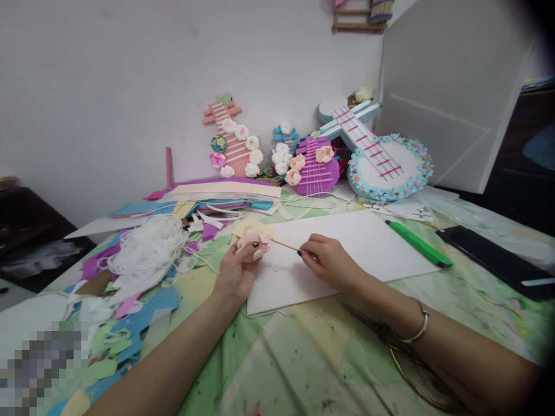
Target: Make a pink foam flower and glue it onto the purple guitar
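Note:
A pale peach paper flower (250, 237) is pinched in my left hand (237, 271), its thumb lying against the petals. My right hand (327, 260) grips a thin wooden stick (284, 245), whose far tip meets the flower's right side. Whether the tip goes in among the petals or only touches them, I cannot tell. Both hands are held over a white board (355, 248) that lies on the table. A yellowish paper piece (251, 224) shows behind the flower.
Paper-flower-trimmed instrument models lean at the wall: a pink one (236, 144), a purple one (318, 167), a white-and-blue one (385, 164). White string (147, 245) and paper scraps (151, 306) cover the left. A green cutter (418, 244) and black phone-like slab (494, 257) lie right.

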The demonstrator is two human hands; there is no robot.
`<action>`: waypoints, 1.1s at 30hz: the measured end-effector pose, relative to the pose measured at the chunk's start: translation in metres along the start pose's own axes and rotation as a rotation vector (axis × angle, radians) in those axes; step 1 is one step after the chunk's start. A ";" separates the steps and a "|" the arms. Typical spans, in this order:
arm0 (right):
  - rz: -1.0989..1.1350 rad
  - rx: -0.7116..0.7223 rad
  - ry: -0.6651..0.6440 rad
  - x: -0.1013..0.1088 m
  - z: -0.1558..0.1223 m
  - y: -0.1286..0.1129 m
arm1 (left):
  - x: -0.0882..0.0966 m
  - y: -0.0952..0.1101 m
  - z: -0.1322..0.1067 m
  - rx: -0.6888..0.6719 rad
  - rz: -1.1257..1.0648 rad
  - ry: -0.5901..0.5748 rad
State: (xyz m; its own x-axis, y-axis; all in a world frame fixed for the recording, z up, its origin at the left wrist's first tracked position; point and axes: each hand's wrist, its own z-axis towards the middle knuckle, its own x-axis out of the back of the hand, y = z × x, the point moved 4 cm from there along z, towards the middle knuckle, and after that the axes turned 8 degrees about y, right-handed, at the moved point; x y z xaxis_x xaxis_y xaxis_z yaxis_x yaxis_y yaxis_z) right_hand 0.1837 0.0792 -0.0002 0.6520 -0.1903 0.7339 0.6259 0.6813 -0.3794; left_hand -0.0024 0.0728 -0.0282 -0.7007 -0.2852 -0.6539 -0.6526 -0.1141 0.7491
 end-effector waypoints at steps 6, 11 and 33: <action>0.014 -0.015 0.013 -0.002 -0.001 -0.005 | 0.006 -0.006 0.002 -0.012 0.016 0.031; 0.038 -0.018 0.043 -0.001 -0.002 -0.006 | 0.001 -0.005 -0.001 0.008 0.060 -0.029; 0.019 -0.036 -0.006 -0.007 -0.004 0.000 | 0.000 0.001 -0.008 -0.273 0.531 -0.058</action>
State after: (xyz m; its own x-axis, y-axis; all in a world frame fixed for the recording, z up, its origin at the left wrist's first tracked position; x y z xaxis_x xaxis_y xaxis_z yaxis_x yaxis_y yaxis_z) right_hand 0.1809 0.0780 -0.0077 0.6613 -0.1732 0.7299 0.6288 0.6585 -0.4134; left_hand -0.0003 0.0652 -0.0265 -0.9303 -0.3188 -0.1812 -0.1160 -0.2129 0.9702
